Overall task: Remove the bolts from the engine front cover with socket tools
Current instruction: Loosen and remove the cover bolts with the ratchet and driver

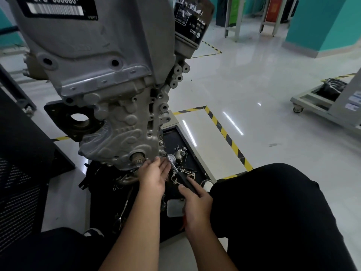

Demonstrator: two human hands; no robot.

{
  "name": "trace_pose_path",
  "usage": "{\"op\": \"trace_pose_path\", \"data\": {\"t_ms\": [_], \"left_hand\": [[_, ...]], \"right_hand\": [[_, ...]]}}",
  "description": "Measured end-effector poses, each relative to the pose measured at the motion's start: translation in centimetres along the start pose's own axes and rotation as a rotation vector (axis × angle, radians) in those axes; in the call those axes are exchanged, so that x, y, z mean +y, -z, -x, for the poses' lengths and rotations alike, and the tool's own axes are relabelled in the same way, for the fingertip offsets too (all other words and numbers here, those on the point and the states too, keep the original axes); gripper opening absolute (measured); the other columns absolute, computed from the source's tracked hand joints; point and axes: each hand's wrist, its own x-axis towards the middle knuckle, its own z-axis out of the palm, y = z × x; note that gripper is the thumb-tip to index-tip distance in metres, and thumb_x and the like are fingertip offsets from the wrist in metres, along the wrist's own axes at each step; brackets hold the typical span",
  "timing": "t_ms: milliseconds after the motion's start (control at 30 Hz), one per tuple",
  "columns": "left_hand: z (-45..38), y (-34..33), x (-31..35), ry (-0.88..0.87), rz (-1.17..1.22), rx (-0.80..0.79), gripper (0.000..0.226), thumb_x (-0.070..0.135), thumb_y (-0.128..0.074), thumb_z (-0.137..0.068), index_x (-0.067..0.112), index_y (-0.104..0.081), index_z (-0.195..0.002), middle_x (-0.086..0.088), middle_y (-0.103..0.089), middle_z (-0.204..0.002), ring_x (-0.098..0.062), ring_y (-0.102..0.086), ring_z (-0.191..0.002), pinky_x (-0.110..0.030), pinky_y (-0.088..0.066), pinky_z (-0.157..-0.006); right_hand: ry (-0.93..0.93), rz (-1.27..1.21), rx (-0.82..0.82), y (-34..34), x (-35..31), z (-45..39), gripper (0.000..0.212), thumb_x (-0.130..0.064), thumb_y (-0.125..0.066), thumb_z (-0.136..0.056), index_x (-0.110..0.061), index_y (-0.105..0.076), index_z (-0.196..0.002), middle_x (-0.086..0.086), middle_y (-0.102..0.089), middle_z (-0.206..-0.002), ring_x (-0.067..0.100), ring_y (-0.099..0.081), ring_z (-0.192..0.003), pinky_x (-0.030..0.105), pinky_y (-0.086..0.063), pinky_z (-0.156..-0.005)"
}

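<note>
While the person is crouching low beside the engine, the right hand (197,210) is curling its fingers round the black handle of the ratchet (180,174), whose head is sitting against the lower right edge of the engine front cover (125,132), presumably on a bolt I am not able to make out. The left hand (154,173) is lying flat with its fingers straight, pressing against the cover's bottom edge just beside the crank nose (137,158) and gripping nothing.

Judging by the bare holes along the cover's right flank and the loose hardware (182,153) lying in the black tray (175,137) on the floor beneath, a fair share of the bolts are looking to be out already; the one at the bottom corner is seemingly being worked now, and the cover itself is still sitting on the block, so some fastening is probably remaining.

Up top, a black plate (56,6) is reading something like "CFB 666660" over a barcode. The black oil filter (192,18) is showing Audi rings and a VW roundel; its small print is too blurred to read
</note>
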Motion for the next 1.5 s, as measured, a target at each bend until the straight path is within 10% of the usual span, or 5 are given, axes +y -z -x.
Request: {"op": "trace_pose_path", "data": {"t_ms": [467,633,900,1167,1500], "left_hand": [[0.2,1.2,0.2,0.008,-0.044,-0.215,0.019,0.009,-0.051,-0.104,0.006,-0.068,-0.096,-0.011,-0.075,-0.08,-0.017,-0.073,-0.068,-0.026,-0.058,-0.056],[2.9,2.5,1.6,-0.036,-0.109,-0.459,0.025,0.009,-0.055,-0.1,0.011,-0.076,-0.087,-0.01,-0.07,-0.076,-0.009,-0.061,-0.057,-0.018,-0.049,-0.048],[6.0,4.4,6.7,-0.117,-0.269,-0.724,0.013,0.012,-0.069,-0.087,0.013,-0.07,-0.099,-0.015,-0.069,-0.076,-0.012,-0.059,-0.051,-0.019,-0.045,-0.044],[7.7,2.9,6.3,-0.096,-0.321,-0.661,0.017,0.036,-0.075,-0.078,0.019,-0.073,-0.074,-0.01,-0.061,-0.055,-0.008,-0.043,-0.032,-0.013,-0.03,-0.035],[9.1,-0.9,7.4,-0.175,0.038,-0.352,0.011,0.016,-0.067,-0.092,0.007,-0.07,-0.09,-0.012,-0.075,-0.078,-0.012,-0.072,-0.065,-0.019,-0.056,-0.053]], "right_hand": [[0.148,0.489,-0.131,0.4,-7.9,2.1,0.036,-0.004,-0.081,-0.069,-0.032,-0.081,-0.091,-0.008,-0.078,-0.076,0.011,-0.074,-0.072,0.028,-0.061,-0.067],[0.268,0.786,-0.275,0.6,-16.2,2.6,0.019,-0.009,-0.082,-0.071,-0.024,-0.083,-0.083,-0.014,-0.054,-0.04,0.004,-0.044,-0.03,0.015,-0.03,-0.032],[0.148,1.035,-0.611,-1.8,-25.2,0.8,0.018,-0.013,-0.079,-0.074,-0.006,-0.08,-0.09,-0.001,-0.025,-0.051,0.015,-0.017,-0.045,0.021,-0.018,-0.047],[0.155,0.924,-0.75,0.3,-23.1,0.9,0.018,-0.004,-0.077,-0.076,-0.007,-0.081,-0.094,0.004,-0.03,-0.057,0.016,-0.016,-0.048,0.028,-0.012,-0.051],[0.287,0.599,-0.607,1.6,-23.3,0.8,0.016,-0.001,-0.075,-0.079,-0.007,-0.081,-0.092,-0.003,-0.031,-0.05,0.014,-0.018,-0.046,0.025,-0.015,-0.046]]}}
